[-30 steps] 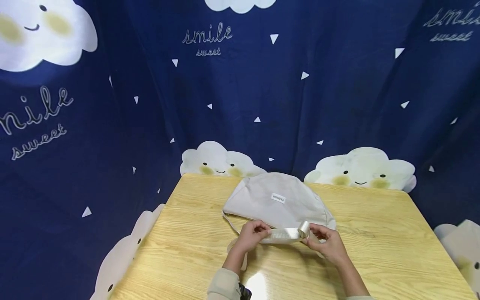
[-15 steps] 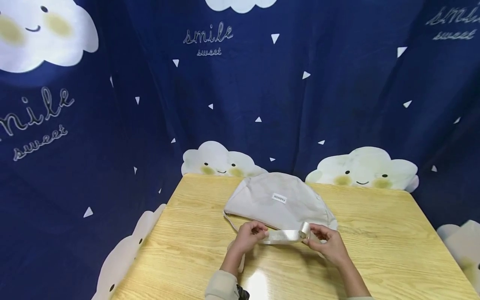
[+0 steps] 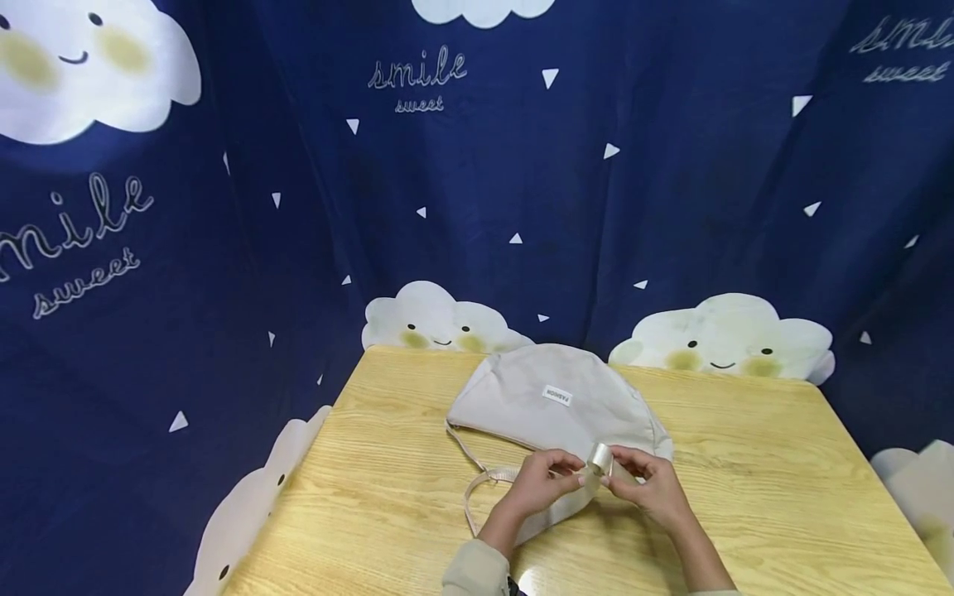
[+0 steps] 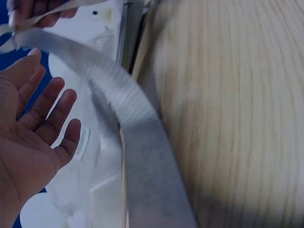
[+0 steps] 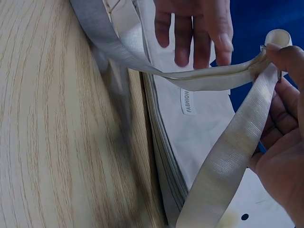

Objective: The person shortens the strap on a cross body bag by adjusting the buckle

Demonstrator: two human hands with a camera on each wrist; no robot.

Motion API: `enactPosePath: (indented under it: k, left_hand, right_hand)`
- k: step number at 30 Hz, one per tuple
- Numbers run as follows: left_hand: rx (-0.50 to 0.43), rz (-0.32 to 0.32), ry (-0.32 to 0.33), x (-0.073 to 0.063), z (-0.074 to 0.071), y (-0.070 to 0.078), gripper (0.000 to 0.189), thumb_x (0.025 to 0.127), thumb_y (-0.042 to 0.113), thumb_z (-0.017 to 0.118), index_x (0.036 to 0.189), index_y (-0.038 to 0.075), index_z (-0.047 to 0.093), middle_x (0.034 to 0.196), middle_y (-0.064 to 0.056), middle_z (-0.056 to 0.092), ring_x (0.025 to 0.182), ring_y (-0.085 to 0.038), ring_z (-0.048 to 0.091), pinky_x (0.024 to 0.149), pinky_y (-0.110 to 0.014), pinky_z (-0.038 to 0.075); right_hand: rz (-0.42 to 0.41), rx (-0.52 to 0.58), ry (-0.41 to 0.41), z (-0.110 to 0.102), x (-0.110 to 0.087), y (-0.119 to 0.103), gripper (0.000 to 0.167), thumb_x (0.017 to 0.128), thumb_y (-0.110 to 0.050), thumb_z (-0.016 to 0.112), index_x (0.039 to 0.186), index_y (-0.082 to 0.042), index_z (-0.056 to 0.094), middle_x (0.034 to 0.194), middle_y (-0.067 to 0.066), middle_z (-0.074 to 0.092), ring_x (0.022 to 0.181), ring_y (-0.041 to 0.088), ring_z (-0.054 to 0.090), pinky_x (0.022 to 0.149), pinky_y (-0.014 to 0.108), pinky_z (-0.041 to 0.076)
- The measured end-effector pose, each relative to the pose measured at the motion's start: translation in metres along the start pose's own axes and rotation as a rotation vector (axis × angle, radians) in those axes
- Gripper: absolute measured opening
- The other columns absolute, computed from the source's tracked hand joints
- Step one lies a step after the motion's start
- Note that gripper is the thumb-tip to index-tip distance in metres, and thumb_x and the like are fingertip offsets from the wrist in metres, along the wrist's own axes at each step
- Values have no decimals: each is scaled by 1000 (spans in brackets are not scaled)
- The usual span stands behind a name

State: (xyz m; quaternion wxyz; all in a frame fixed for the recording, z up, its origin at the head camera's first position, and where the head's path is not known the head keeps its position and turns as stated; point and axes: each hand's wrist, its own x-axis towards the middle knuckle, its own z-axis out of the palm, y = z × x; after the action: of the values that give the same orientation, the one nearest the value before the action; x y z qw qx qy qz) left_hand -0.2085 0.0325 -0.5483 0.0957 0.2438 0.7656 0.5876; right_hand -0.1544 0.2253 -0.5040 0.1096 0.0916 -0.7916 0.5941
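Note:
A pale grey fabric handbag [image 3: 514, 401] with a small "FASHION" label lies on the table. Its flat strap [image 4: 142, 137] curves across both wrist views. My right hand [image 3: 659, 488] pinches the strap between thumb and fingers, where a thin metal buckle [image 5: 280, 74] and a small strap loop [image 5: 278, 38] stick up. Just left of that spot is my left hand [image 3: 544, 482], close to the strap. Its fingers [image 4: 57, 111] are spread and loosely bent, with nothing gripped, in the left wrist view. Below the hands, part of the strap droops toward the table.
The wooden table [image 3: 768, 480] extends to both sides of the bag. A thin cord-like part of the strap [image 3: 469, 497] loops on the table left of my left hand. Behind hangs a dark blue curtain [image 3: 477, 182] printed with clouds.
My left hand has let go of the stretched strap and moved right, up close to the buckle. The strap now sags toward me. My right hand keeps its grip in about the same place.

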Motion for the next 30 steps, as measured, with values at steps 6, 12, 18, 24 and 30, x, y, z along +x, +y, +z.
enactPosePath:
  k: [6, 12, 18, 24, 30]
  left_hand:
    - [-26, -14, -56, 4, 10, -3, 20, 86, 16, 67, 103, 6, 67, 90, 6, 65, 81, -7, 59, 71, -22, 48]
    - [-31, -19, -65, 6, 14, -5, 20, 86, 16, 67, 102, 5, 67, 86, 5, 65, 77, -6, 58, 69, -22, 48]
    - [-41, 12, -15, 5, 13, -5, 15, 83, 12, 70, 96, 4, 68, 81, 3, 64, 72, -5, 57, 66, -22, 48]
    - [-102, 20, 56, 4, 8, -8, 8, 83, 9, 70, 87, 3, 68, 77, 1, 63, 67, -7, 55, 62, -23, 46]
    - [-103, -4, 66, 3, 1, -5, 8, 83, 14, 70, 85, 6, 68, 71, 5, 60, 62, -6, 52, 56, -21, 44]
  right_hand:
    - [-1, 28, -17, 0, 1, -1, 37, 72, 5, 75, 105, 12, 62, 85, 11, 66, 77, 30, 60, 61, 28, 48]
    - [-7, 49, -15, 0, 0, 1, 38, 70, 7, 76, 105, 13, 61, 84, 11, 66, 77, 26, 60, 63, 28, 47]
    - [-14, 54, -9, 0, -1, -1, 38, 69, 9, 75, 105, 14, 61, 84, 13, 66, 76, 24, 60, 62, 27, 48]
    - [-12, 21, -10, -3, -2, 0, 37, 69, 8, 75, 104, 12, 62, 82, 13, 65, 71, 17, 58, 59, 28, 47]
    - [-28, 29, -17, -5, -2, 21, 37, 70, 8, 76, 104, 11, 62, 81, 11, 65, 68, 13, 57, 57, 28, 47]
